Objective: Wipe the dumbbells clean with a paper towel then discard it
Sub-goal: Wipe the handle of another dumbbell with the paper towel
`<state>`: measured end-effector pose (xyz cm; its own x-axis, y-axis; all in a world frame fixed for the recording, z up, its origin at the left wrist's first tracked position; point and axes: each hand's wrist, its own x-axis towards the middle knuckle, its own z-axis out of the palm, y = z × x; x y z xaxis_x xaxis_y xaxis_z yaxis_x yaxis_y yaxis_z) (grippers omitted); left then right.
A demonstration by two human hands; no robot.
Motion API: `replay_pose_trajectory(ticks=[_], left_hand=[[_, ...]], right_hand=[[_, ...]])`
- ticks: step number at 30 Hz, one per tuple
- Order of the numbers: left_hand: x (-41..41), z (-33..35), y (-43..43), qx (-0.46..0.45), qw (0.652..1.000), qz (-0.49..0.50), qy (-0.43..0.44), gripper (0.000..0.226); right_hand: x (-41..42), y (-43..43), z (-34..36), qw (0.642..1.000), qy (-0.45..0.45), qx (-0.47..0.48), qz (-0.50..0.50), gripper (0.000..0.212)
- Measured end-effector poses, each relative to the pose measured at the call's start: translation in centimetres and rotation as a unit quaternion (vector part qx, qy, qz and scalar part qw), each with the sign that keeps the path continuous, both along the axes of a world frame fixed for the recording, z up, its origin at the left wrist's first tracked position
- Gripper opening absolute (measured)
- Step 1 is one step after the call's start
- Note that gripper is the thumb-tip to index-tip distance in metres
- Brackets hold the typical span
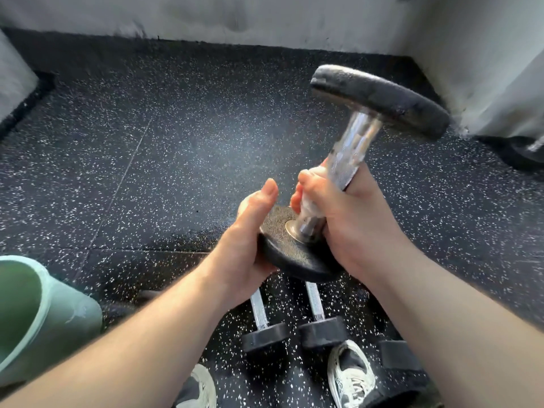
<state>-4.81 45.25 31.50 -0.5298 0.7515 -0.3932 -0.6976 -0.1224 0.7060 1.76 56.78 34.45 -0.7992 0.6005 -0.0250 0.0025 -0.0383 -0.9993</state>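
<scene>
Two hands held a black-ended, chrome-handled dumbbell tilted above the speckled rubber floor, left hand gripping its lower end, right hand clenched round a white paper towel mid-wipe on the handle; a slide toward the upper end looked due next.

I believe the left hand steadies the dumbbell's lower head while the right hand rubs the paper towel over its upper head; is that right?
Not quite. The head view shows the right hand gripping the paper towel around the chrome handle, just above the lower head; the upper head is untouched. The left hand does hold the lower head.
</scene>
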Motion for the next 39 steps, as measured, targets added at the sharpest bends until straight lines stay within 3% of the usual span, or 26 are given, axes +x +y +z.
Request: replay_pose_trajectory(ticks=[2, 4, 5, 8, 11, 15, 20, 23, 25, 27, 29, 33, 39], left_hand=[[0.4, -0.2, 0.0, 0.061, 0.997, 0.009, -0.048, 0.072], [0.7, -1.0, 0.0, 0.118, 0.989, -0.005, -0.085, 0.097], [0.8, -1.1, -0.1, 0.133, 0.987, -0.007, -0.089, 0.099], [1.3, -0.7, -0.2, 0.130, 0.990, -0.025, -0.057, 0.057], [0.4, -0.9, -0.4, 0.107, 0.989, -0.032, -0.093, 0.076], [-0.4, -1.2, -1.2, 0.071, 0.986, -0.094, -0.120, 0.062], [-1.4, -0.8, -2.1, 0.038, 0.979, -0.148, -0.136, 0.062], [-2.8, -0.1, -2.3, -0.054, 0.985, -0.147, -0.070, 0.051], [-3.6, 0.4, -2.2, -0.125, 0.986, -0.100, 0.052, 0.036], [-3.5, 1.0, -2.0, -0.166, 0.961, -0.110, 0.189, 0.029], [-2.9, 1.3, -2.1, -0.206, 0.922, -0.183, 0.272, 0.031], [-2.3, 1.1, -2.1, -0.307, 0.856, -0.268, 0.317, 0.048], [-2.0, 0.4, -1.7, -0.328, 0.798, -0.321, 0.391, 0.014]], right_hand=[[-0.2, -0.1, 0.1, 0.999, 0.012, -0.027, -0.018, 0.036], [-0.4, -0.1, 0.1, 0.999, 0.022, -0.022, -0.036, 0.038], [-0.5, -0.2, 0.2, 0.999, 0.025, -0.021, -0.042, 0.038], [-0.6, -0.1, 0.1, 0.999, 0.023, -0.019, -0.040, 0.039], [-0.4, 0.0, -0.1, 0.998, 0.016, -0.058, 0.017, 0.033], [0.2, 1.0, 0.0, 0.992, -0.006, -0.041, 0.121, 0.047], [0.4, 1.9, 0.4, 0.982, 0.013, -0.074, 0.173, 0.043], [0.3, 1.9, 0.0, 0.987, -0.004, -0.046, 0.153, 0.038], [0.0, 1.7, -0.6, 0.994, -0.024, -0.016, 0.102, 0.031], [-0.2, 1.2, -1.2, 0.997, -0.047, 0.022, 0.055, 0.032], [-0.3, 0.7, -1.7, 0.995, -0.071, 0.050, 0.040, 0.038], [-0.5, -0.9, -2.8, 0.985, -0.150, 0.089, 0.006, 0.056], [-0.3, -2.9, -3.5, 0.968, -0.206, 0.140, 0.007, 0.026]])
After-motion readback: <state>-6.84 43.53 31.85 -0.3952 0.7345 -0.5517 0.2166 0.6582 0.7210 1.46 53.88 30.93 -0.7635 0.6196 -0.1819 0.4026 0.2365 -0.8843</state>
